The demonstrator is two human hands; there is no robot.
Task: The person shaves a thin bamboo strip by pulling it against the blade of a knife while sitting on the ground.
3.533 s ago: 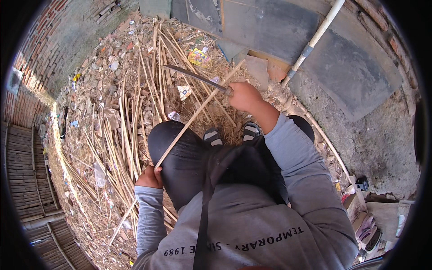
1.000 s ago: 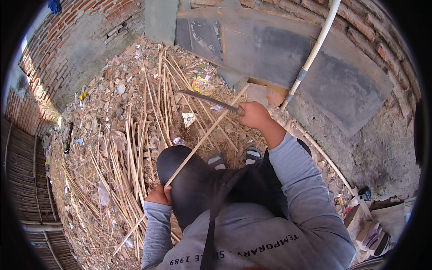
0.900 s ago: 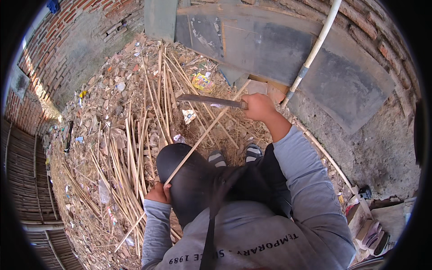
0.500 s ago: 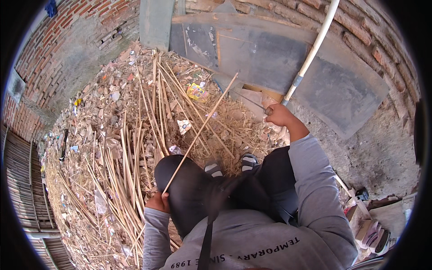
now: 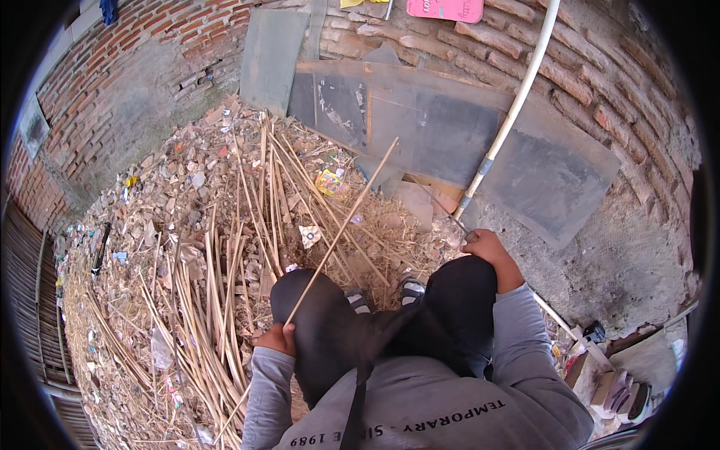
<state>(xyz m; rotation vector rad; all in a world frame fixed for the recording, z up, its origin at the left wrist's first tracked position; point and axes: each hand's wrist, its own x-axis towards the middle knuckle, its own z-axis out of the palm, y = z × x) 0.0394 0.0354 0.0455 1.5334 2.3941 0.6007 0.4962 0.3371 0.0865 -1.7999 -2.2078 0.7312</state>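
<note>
My left hand [image 5: 276,339] grips the near end of a long thin bamboo strip [image 5: 341,229], which rises over my left knee toward the dark boards. On my right knee rests my right hand [image 5: 487,248], closed on the handle of a long knife [image 5: 439,204]. Its narrow blade points up and left toward the boards and is hard to make out. Two sandalled feet [image 5: 384,295] show between my knees.
A heap of split bamboo strips [image 5: 225,255] and rubble covers the ground on the left. Dark boards [image 5: 450,142] lean on a brick wall [image 5: 592,90] ahead, crossed by a white pipe [image 5: 510,112]. Shoes [image 5: 619,390] lie at the lower right.
My right hand has drawn the knife off the strip, swung it right and come down onto my right knee. The strip's far end has lifted. The view has tilted up toward the wall.
</note>
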